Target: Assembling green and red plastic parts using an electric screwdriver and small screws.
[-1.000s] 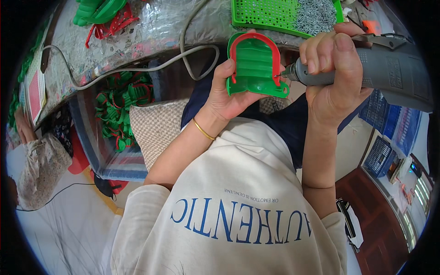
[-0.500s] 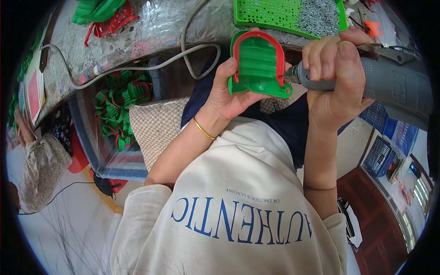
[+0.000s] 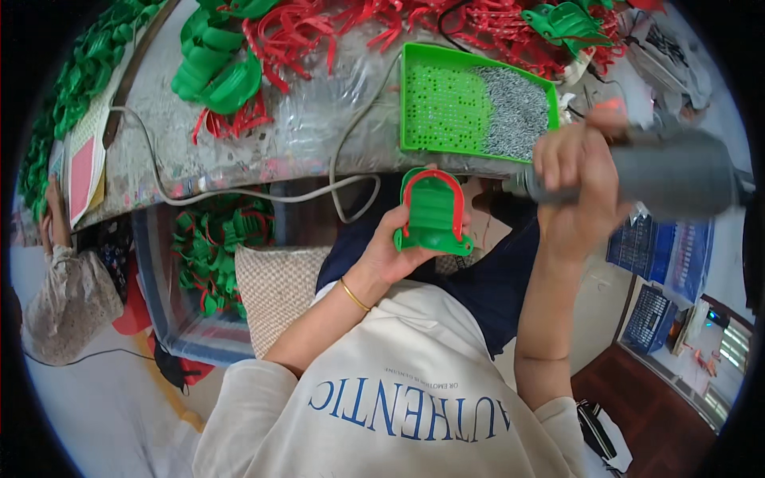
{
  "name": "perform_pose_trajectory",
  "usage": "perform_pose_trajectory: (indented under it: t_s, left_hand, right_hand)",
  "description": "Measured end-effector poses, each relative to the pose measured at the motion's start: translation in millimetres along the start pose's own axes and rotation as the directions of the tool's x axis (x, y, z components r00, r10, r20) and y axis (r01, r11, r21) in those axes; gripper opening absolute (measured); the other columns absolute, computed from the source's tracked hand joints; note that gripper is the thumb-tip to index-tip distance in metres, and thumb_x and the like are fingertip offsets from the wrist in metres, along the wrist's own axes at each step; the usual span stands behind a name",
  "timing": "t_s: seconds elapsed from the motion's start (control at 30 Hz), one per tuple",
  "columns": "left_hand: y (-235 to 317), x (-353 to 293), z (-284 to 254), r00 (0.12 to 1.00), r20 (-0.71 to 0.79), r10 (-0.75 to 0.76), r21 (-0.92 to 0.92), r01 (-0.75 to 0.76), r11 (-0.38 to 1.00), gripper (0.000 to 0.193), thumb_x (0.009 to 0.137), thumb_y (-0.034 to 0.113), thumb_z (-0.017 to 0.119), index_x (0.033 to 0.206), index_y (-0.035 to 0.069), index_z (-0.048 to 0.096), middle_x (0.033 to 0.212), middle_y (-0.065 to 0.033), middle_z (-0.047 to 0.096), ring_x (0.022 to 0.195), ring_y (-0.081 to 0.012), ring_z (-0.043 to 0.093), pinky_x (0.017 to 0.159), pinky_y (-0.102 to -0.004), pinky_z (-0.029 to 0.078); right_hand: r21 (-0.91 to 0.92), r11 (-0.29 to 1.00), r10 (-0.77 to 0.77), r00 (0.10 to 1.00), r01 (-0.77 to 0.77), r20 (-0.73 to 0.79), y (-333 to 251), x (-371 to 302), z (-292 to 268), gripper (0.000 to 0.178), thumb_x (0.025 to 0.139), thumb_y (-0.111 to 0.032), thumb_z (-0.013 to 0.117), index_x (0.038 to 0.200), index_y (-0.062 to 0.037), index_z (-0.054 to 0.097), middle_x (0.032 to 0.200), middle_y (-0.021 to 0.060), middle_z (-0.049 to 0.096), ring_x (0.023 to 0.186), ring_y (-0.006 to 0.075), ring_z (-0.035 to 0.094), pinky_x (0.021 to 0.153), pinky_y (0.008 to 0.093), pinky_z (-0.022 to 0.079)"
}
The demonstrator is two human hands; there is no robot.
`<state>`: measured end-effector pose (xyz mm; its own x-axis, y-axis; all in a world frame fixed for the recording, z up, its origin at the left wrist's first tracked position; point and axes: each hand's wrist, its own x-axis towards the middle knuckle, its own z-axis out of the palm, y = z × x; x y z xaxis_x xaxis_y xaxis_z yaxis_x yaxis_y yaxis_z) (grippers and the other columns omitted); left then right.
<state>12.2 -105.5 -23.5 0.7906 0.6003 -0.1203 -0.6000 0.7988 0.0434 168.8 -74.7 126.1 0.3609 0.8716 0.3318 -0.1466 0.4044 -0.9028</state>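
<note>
My left hand is closed around the edge of a green ribbed plastic shell, held over my lap with its hollow side up. A red U-shaped strip runs along the shell's rim. Off to the right, my right hand grips a grey electric screwdriver, which lies nearly level and is smeared by motion. A gap separates its tip from the shell. Ahead of both hands, a bright green perforated tray on the table holds a heap of small silvery screws.
Red strips and stacked green shells lie on the plastic-covered table. A grey cable loops over its edge. At the left, a bin holds several green-and-red pieces. Another person's sleeve shows at far left.
The screwdriver has moved away from the shell's right corner, where its tip was before. The shell sits lower and nearer my body. My view has tilted up, showing more of the table.
</note>
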Motion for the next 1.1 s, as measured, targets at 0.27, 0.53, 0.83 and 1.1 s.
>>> perform_pose_trajectory:
  t_s: [0.27,0.53,0.83,1.1]
  left_hand:
    - [-1.6,5.1,-7.5,0.999,-0.023,-0.048,-0.048,0.047,0.998,0.087,0.075,0.049,0.073,0.146,0.023,0.031,0.13,-0.0247,0.05,0.117,-0.0373,0.054,0.098,-0.0526,0.047]
    - [0.1,9.2,-6.7,0.999,0.001,-0.041,0.005,0.041,0.999,0.096,0.074,0.054,0.075,0.145,0.006,0.031,0.135,-0.0267,0.046,0.123,-0.0367,0.05,0.102,-0.0524,0.044]
    - [0.5,8.9,-21.4,0.99,0.132,-0.058,-0.106,0.072,0.992,0.102,0.072,0.066,0.07,0.144,0.005,0.033,0.136,-0.0251,0.046,0.125,-0.0352,0.049,0.103,-0.0517,0.043]
    - [3.5,10.1,-18.4,0.998,0.024,-0.057,-0.101,0.059,0.993,0.092,0.079,0.068,0.06,0.137,0.0,0.04,0.129,-0.0244,0.05,0.116,-0.0335,0.054,0.098,-0.0475,0.046]
  right_hand:
    - [-0.155,0.987,-0.057,0.991,0.038,-0.118,62.7,31.0,-7.6,0.017,0.089,0.002,0.058,0.105,0.0046,0.053,0.067,0.0025,0.048,0.055,0.0101,0.045,0.053,0.0281,0.04]
    - [-0.189,0.981,-0.072,0.987,0.044,-0.145,81.8,28.3,-4.5,0.012,0.089,0.002,0.058,0.1,0.003,0.054,0.065,0.0031,0.05,0.053,0.01,0.046,0.053,0.0281,0.042]
    - [-0.204,0.977,-0.089,0.984,0.057,-0.156,81.9,25.5,-5.0,0.013,0.088,0.003,0.057,0.1,0.0031,0.053,0.063,0.003,0.049,0.052,0.0109,0.046,0.053,0.0285,0.042]
    - [-0.226,0.969,-0.128,0.983,0.095,-0.133,87.5,26.4,-6.5,0.013,0.088,0.003,0.057,0.1,0.0048,0.052,0.063,0.003,0.048,0.052,0.0108,0.045,0.053,0.0288,0.041]
